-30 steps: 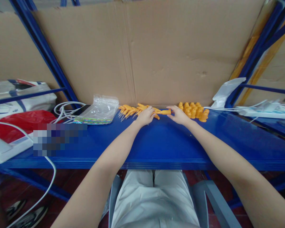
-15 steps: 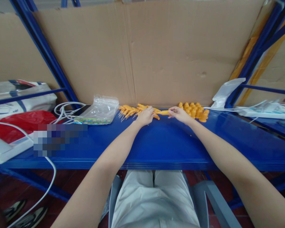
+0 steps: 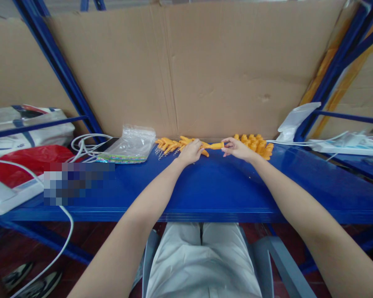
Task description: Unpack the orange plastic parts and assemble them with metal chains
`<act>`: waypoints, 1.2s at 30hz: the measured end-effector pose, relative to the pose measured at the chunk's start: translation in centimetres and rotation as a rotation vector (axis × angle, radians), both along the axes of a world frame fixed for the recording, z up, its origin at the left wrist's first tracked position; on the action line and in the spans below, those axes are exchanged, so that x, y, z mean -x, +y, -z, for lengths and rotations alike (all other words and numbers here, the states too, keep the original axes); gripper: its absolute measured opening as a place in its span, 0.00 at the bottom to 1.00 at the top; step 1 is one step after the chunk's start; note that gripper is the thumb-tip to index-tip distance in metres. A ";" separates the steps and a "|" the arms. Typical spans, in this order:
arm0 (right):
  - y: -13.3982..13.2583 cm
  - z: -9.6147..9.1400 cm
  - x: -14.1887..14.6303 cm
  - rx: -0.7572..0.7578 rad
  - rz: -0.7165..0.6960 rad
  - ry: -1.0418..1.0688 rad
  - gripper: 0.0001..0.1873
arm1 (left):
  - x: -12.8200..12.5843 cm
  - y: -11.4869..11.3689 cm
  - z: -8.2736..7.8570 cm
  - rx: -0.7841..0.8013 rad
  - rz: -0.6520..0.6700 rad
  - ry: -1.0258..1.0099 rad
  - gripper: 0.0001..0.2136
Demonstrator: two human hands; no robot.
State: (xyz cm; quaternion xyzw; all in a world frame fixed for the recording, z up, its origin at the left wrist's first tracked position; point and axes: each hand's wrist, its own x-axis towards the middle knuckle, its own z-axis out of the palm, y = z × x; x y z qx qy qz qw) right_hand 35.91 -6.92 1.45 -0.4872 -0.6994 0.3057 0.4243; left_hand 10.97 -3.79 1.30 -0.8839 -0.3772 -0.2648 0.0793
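Note:
A long orange plastic piece [image 3: 214, 145] lies level between my two hands, low over the back of the blue table. My left hand [image 3: 191, 152] is closed around its left part, the fingers hiding that end. With thumb and fingers my right hand [image 3: 236, 150] pinches the wider right end. Left of my left hand is a pile of orange hand-shaped pieces [image 3: 166, 145]. Small zigzag silvery metal bits [image 3: 161, 155] lie in front of that pile. Orange knobbed pieces [image 3: 256, 145] stand in rows just beyond and right of my right hand.
Clear plastic bags [image 3: 136, 138] lie at the left, near white cables [image 3: 81, 145] and a red bag [image 3: 34, 161]. A cardboard sheet [image 3: 220, 70] walls off the back. Blue posts [image 3: 57, 62] rise at both sides. A power strip [image 3: 348, 147] sits far right.
My right hand has shifted slightly right along the orange piece, and more of its wide end shows. My left hand stays in place.

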 end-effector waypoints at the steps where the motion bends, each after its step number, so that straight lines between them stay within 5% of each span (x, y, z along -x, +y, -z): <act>1: 0.1 0.0 0.0 0.013 -0.004 0.013 0.14 | 0.0 0.1 0.0 -0.002 0.003 -0.003 0.08; 5: 0.0 -0.1 0.2 0.080 -0.004 0.053 0.10 | 0.2 0.2 0.1 -0.006 0.009 -0.004 0.07; 17: -1.4 -1.1 1.8 0.263 0.130 0.062 0.24 | 0.0 0.0 0.0 0.004 0.036 -0.012 0.07; 22: -1.6 -1.0 1.3 0.225 0.043 0.155 0.07 | 0.1 0.2 0.1 -0.007 0.023 -0.018 0.07; 25: -1.5 -0.8 1.0 0.203 0.011 0.144 0.12 | 0.1 0.3 0.2 -0.011 0.024 -0.022 0.07; 29: -1.5 -1.0 1.0 0.199 -0.006 0.161 0.03 | 0.2 0.7 0.4 -0.047 0.067 -0.038 0.07; 36: -1.7 -1.1 1.6 0.274 0.067 0.171 0.25 | 0.1 0.7 0.3 -0.075 0.114 -0.046 0.06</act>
